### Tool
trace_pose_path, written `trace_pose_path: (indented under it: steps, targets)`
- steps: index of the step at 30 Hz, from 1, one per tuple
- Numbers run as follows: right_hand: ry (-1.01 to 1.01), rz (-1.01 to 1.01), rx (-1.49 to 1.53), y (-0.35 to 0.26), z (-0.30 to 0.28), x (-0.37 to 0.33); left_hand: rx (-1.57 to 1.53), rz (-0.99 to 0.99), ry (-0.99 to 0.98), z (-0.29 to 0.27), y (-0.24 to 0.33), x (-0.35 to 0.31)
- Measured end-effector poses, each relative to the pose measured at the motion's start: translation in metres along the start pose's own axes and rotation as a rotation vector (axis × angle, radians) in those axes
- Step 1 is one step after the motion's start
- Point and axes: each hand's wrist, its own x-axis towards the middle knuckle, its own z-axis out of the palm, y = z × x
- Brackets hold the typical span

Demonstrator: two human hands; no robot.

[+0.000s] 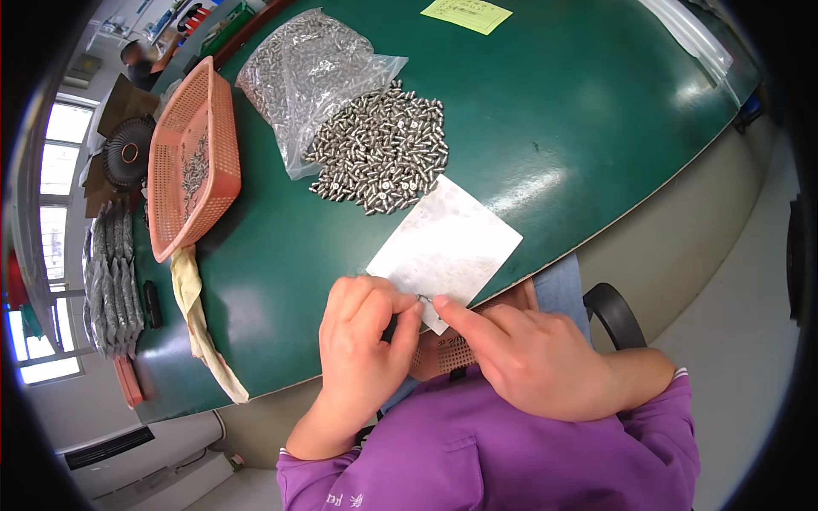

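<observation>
A white sheet of paper (456, 238) lies at the table's near edge, its near corner under my fingertips. Over that corner my left hand (366, 328) is closed in a pinch, thumb against index finger. A tiny dark piece shows at its fingertips, too small to name. My right hand (537, 358) points its stretched index finger at the same spot, the tip close to the left thumb. Its other fingers are bent and its thumb is hidden. Beyond the paper spreads a pile of small silvery screw-like metal parts (383, 149), touching the sheet's far corner.
A clear plastic bag (311, 68) full of similar parts lies behind the pile. Left of it stands a pink basket (223, 175) with a few parts inside. A pale cloth strip (200, 332), packed bags (113, 281) and a yellow slip (467, 14) lie on the green table (596, 111).
</observation>
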Motion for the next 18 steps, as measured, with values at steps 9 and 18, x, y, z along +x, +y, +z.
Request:
trace_pose_path:
  steps: [9, 18]
  targets:
    - [-0.045, -0.023, 0.034, 0.004, -0.013, 0.010, 0.021, -0.012, 0.017, 0.001, 0.004, 0.002]
    - [0.162, -0.067, 0.208, 0.014, -0.002, 0.008, 0.027, -0.041, 0.066, 0.000, 0.000, -0.010]
